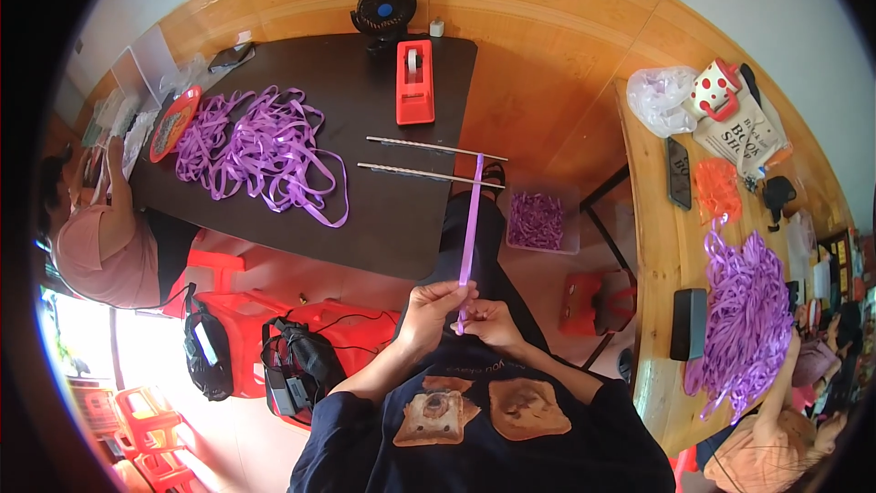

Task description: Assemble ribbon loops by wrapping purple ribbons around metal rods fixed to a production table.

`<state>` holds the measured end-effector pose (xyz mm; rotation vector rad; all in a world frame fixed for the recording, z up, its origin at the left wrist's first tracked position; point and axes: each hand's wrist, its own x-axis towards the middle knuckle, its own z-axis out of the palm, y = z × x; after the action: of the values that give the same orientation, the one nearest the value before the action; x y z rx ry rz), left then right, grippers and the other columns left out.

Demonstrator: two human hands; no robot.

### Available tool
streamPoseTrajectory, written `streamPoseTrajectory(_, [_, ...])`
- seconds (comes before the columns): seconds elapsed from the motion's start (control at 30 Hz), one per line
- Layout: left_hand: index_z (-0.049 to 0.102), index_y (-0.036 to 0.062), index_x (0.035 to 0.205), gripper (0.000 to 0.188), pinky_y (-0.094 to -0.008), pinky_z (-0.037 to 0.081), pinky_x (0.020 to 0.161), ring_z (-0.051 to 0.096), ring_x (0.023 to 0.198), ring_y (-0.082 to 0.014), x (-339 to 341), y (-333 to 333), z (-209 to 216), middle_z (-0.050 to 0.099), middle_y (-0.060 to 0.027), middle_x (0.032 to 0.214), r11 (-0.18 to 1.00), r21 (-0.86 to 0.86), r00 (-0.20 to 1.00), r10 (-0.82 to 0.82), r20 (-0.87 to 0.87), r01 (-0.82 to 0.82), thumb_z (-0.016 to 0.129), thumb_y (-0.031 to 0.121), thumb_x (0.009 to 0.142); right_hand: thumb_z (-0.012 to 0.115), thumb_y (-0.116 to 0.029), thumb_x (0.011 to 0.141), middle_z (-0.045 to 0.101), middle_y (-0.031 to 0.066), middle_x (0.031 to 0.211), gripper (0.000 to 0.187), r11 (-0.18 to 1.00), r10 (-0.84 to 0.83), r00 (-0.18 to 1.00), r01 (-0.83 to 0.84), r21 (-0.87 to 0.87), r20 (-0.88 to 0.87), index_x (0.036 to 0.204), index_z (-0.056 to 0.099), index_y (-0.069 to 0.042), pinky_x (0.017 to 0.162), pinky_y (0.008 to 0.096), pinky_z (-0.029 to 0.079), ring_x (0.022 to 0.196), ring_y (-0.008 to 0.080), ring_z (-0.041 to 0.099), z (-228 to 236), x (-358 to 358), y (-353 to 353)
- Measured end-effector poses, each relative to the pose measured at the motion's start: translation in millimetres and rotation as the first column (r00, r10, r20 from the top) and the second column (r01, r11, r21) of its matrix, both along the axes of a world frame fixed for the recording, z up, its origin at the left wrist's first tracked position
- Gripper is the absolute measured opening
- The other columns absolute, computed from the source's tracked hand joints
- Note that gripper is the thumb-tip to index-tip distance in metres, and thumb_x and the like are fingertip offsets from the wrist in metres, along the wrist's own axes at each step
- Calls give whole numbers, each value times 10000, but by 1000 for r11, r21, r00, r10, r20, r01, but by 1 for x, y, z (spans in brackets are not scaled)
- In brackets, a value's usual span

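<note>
A narrow purple ribbon runs from one of two metal sticks down to my hands in front of my lap. My left hand pinches the ribbon close to its lower end. Just right of it and lower, my right hand has its fingers closed on the ribbon's end; my fingers partly hide that end. The far metal stick and the near metal stick lie roughly parallel on the dark table and jut past its right edge. The ribbon's top meets the far stick and crosses the near one.
On the dark table are a purple ribbon heap, a red tape dispenser and a black fan. A plastic bin holds purple pieces below. A wooden table with more ribbon stands right. People sit at both sides.
</note>
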<state>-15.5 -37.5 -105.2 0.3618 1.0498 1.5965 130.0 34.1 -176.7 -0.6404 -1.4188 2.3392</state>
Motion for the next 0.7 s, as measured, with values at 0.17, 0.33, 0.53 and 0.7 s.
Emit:
streamPoseTrajectory(0.17, [617,-63,1136,260,-239,510,714,630,796,-130,3,-15,-12,681,-113,944,992,-79,989,-108,-98,100,591,-6,884,667,71,771,653,46,800,105,990,14,999,-7,-142,46,849,639,7,696,247,498,742,122,623,11,-2,-2])
streamPoseTrajectory(0.33, [626,-63,1100,244,-234,507,665,628,781,-124,-1,-23,-22,678,-112,918,991,-59,971,-133,-199,124,619,-13,862,679,42,793,671,58,823,110,990,41,994,-26,-140,100,896,655,12,705,244,510,765,128,641,10,-2,-2])
streamPoseTrajectory(0.53, [675,-37,930,114,-218,492,612,615,673,-100,-5,-5,-18,676,-72,784,980,-152,974,-151,-169,125,676,11,826,692,24,798,681,71,829,105,985,104,984,-82,-149,147,896,657,14,711,243,516,762,130,646,27,-3,5])
streamPoseTrajectory(0.7, [685,-11,885,76,-204,474,642,602,683,-75,7,30,-20,667,-38,757,994,-68,969,65,-239,-84,672,54,847,714,-1,790,662,55,740,71,979,202,949,-195,-51,243,842,667,6,650,224,482,679,111,615,20,4,18])
